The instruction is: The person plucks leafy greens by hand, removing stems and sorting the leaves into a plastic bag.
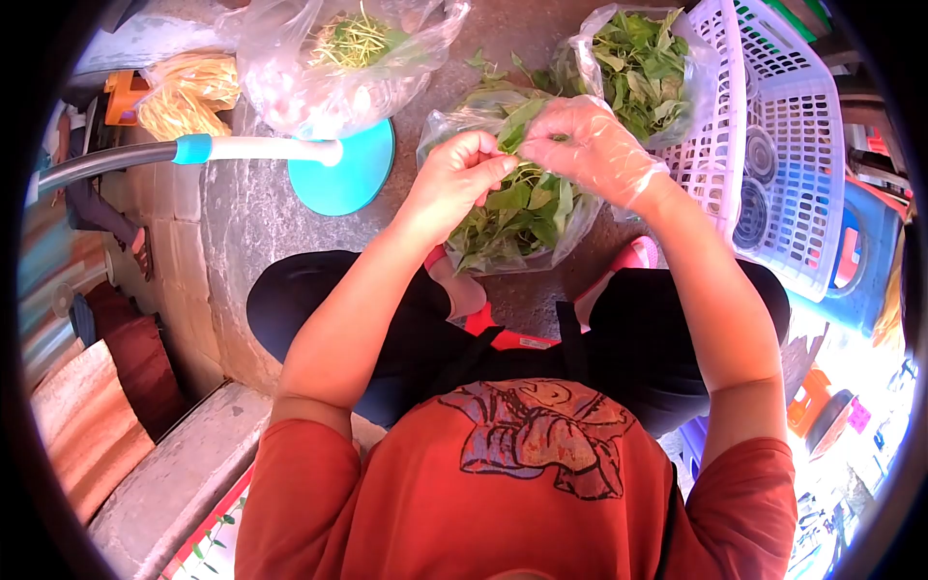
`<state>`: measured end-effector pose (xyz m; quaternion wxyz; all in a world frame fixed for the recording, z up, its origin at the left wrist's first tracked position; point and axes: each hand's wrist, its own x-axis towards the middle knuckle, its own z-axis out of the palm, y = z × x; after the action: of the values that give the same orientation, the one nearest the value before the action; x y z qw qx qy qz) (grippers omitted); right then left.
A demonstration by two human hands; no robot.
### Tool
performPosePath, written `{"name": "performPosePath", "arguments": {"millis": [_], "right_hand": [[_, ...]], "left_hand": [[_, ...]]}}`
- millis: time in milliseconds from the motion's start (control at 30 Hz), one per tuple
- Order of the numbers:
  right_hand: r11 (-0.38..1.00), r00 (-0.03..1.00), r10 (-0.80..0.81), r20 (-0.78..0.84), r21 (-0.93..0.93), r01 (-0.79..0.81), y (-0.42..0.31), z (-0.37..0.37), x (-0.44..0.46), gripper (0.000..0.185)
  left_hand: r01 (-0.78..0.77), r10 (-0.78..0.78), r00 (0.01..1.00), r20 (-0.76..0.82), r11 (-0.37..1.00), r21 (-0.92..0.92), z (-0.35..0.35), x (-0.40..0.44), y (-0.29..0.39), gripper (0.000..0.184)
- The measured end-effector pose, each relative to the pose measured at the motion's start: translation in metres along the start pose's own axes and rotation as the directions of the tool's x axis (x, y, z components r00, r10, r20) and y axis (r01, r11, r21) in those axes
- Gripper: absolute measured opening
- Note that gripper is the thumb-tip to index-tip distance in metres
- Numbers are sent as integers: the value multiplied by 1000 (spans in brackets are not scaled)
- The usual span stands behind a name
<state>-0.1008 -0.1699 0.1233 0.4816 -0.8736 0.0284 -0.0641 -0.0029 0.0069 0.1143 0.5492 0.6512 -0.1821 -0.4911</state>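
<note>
Fingers pinched, my bare left hand point(452, 176) grips a green leafy sprig point(517, 124). From the other side, my right hand point(592, 150), in a clear plastic glove, closes on the same sprig; its fingertips are partly hidden by leaves. Right below both hands, an open clear plastic bag point(570, 230) on the ground holds loose leafy greens point(517, 220). Another plastic bag of leafy greens point(640, 72) stands just beyond my right hand. Farther up on the left, a clear bag point(290, 82) contains cut pale-green stems point(356, 39).
A white perforated plastic basket point(797, 145) leans at the right, beside a blue plastic stool point(865, 242). On the left are a turquoise round disc with a pole point(353, 179) and a bag of yellowish strips point(188, 92). Another person's leg point(106, 208) shows at the far left.
</note>
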Motion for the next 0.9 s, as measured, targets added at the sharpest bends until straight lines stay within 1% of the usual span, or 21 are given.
{"name": "performPosePath", "arguments": {"millis": [33, 67, 133, 233, 267, 300, 367, 400, 467, 500, 533, 633, 667, 733, 767, 800, 833, 867, 900], "right_hand": [[999, 999, -26, -24, -22, 25, 1, 1, 0, 18], [988, 996, -67, -60, -141, 57, 0, 2, -1, 15], [921, 980, -159, -117, -376, 105, -6, 3, -3, 10], [961, 948, -40, -315, -272, -50, 3, -3, -1, 12], [974, 938, 219, -270, -5, -228, 6, -12, 2, 14], [942, 905, 299, -302, 242, -230, 9, -18, 4, 16], [868, 877, 348, -331, 468, -167, 10, -32, 7, 17], [780, 850, 469, -240, 564, -271, 10, -40, 6, 18], [926, 915, 308, -259, 301, -226, 5, -44, 7, 17], [969, 942, 225, -250, 159, -189, 3, -44, 7, 16], [995, 983, 94, -160, 53, -87, 2, -42, 6, 16], [992, 991, 119, 58, -52, -116, -8, -22, 0, 16], [984, 986, 145, 88, -116, -134, -8, -18, 0, 16], [987, 995, 57, 76, -157, -45, -3, -12, -1, 15], [984, 997, 13, 72, -177, 0, -1, -10, -2, 14], [981, 999, -40, 24, -189, 44, -1, -9, -3, 10], [983, 999, -28, 23, -179, 32, -3, -9, -2, 9], [985, 1000, -16, 21, -169, 19, -5, -10, -2, 7], [987, 1000, -4, 20, -160, 7, -7, -10, -1, 6]], "left_hand": [[-3, 3, 1000, -9, 1000, 19, 0, 0, 0, 12], [-15, 16, 1000, -1, 999, 47, 1, 0, 1, 11], [-42, 41, 999, 15, 994, 101, 2, 0, 2, 10], [-6, 6, 1000, 1, 999, 43, 0, -1, 2, 10], [10, -10, 1000, -21, 1000, -5, -1, -1, 2, 10], [25, -27, 999, -42, 998, -53, -1, -1, 2, 11], [29, -35, 998, -53, 993, -117, -4, -1, 1, 12], [19, -25, 999, -44, 991, -132, -7, 0, 0, 12], [18, -24, 999, -39, 986, -163, -10, 0, 1, 13], [25, -33, 999, -42, 984, -179, -11, 0, 2, 13], [32, -42, 998, -45, 980, -195, -12, 0, 4, 13], [19, -36, 998, -48, 952, -304, -14, 3, 0, 13], [26, -39, 999, -34, 947, -321, -15, 3, 0, 13], [37, -43, 999, -9, 934, -356, -16, 3, 2, 12], [32, -47, 998, -40, 947, -319, -15, 2, 3, 12], [28, -50, 996, -71, 959, -281, -12, 1, 4, 12], [26, -52, 993, -103, 970, -244, -11, 0, 5, 12], [-111, 108, 984, -145, 994, -8, -11, 1, 0, 12], [-233, 271, 952, -146, 945, 231, -12, 4, -5, 12]]}}
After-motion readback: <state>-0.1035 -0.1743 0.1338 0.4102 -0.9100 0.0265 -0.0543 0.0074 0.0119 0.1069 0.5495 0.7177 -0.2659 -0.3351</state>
